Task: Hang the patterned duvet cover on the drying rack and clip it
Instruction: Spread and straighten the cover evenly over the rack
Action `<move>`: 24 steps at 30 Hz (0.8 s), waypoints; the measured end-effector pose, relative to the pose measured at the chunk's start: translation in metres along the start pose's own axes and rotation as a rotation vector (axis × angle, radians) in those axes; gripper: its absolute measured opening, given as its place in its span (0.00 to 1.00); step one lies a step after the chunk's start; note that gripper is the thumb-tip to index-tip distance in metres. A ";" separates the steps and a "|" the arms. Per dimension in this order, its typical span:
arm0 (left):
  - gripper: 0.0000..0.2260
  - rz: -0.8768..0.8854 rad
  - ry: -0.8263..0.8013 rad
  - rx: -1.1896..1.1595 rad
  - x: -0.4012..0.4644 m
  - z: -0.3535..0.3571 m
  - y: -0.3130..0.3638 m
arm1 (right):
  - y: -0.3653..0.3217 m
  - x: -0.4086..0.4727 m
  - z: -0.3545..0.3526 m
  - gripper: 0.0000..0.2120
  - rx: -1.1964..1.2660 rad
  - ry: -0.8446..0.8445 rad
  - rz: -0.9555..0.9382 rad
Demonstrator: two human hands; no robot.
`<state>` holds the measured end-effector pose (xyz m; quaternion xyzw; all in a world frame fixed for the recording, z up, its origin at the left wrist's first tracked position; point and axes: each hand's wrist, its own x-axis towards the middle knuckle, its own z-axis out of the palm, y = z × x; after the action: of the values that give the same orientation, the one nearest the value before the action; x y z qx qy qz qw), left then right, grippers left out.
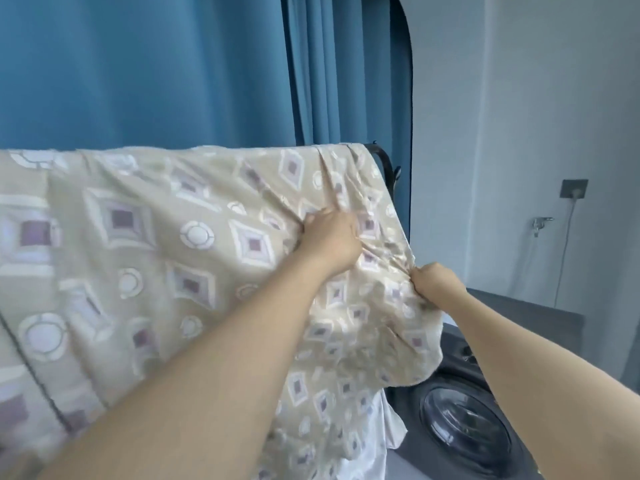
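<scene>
Left hand [330, 237] gripped a bunch of the patterned duvet cover [166, 244] | right hand [434, 280] pinched its right edge | cover lay draped over the drying rack [384, 161], before a blue curtain [138, 71].

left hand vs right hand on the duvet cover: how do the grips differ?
The left hand grips the duvet cover higher up, inside the patterned panel; the right hand grips lower, at the cover's right edge. Around the left hand the cloth creases up toward the dark rack end; at the right hand it bunches and hangs below. Both are curled round fabric, and no clip shows.
</scene>
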<state>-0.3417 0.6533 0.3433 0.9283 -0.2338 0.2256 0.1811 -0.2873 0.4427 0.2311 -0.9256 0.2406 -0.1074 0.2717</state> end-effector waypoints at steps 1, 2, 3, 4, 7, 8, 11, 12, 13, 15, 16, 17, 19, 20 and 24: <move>0.06 -0.050 -0.041 -0.071 -0.003 0.017 -0.005 | 0.011 0.004 0.002 0.19 -0.070 -0.057 0.032; 0.07 -0.108 -0.079 -0.158 -0.004 0.031 -0.011 | 0.018 0.009 0.001 0.21 -0.101 -0.100 0.065; 0.08 -0.162 -0.123 -0.266 -0.005 0.043 -0.015 | 0.020 0.014 -0.002 0.23 -0.070 -0.117 0.091; 0.09 -0.210 -0.187 -0.376 -0.006 0.053 -0.019 | 0.018 0.020 -0.008 0.21 -0.007 -0.133 0.084; 0.11 -0.281 -0.375 -0.532 -0.008 0.076 -0.021 | -0.011 0.031 -0.037 0.18 0.577 -0.192 -0.009; 0.11 -0.282 -0.423 -0.539 -0.009 0.084 -0.020 | -0.026 0.028 -0.048 0.20 0.739 -0.210 -0.044; 0.11 -0.248 -0.574 -0.444 -0.016 0.105 -0.015 | -0.071 0.022 -0.072 0.31 0.828 -0.298 -0.249; 0.10 -0.238 -0.637 -0.411 -0.020 0.112 -0.014 | -0.083 0.021 -0.076 0.35 0.817 -0.305 -0.300; 0.07 -0.225 -0.696 -0.379 -0.024 0.118 -0.012 | -0.093 0.021 -0.079 0.37 0.788 -0.294 -0.326; 0.03 -0.168 -0.814 -0.213 -0.030 0.124 -0.004 | -0.110 0.027 -0.081 0.30 0.793 -0.244 -0.361; 0.07 -0.111 -0.866 -0.069 -0.031 0.124 0.001 | -0.113 0.032 -0.079 0.24 0.820 -0.208 -0.383; 0.10 -0.062 -0.909 0.081 -0.027 0.121 0.008 | -0.114 0.036 -0.075 0.19 0.836 -0.165 -0.397; 0.11 -0.012 -0.880 0.261 -0.014 0.099 0.029 | -0.102 0.043 -0.064 0.16 0.787 -0.082 -0.382; 0.09 0.019 -0.795 0.264 -0.003 0.084 0.041 | -0.089 0.053 -0.053 0.17 0.736 -0.049 -0.369; 0.08 0.173 -0.032 0.240 0.042 0.003 0.073 | -0.035 0.086 -0.017 0.17 0.432 -0.090 -0.249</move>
<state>-0.3457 0.5771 0.3790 0.9232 -0.2869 0.2519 0.0450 -0.2050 0.4173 0.2699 -0.8724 0.0839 -0.1475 0.4584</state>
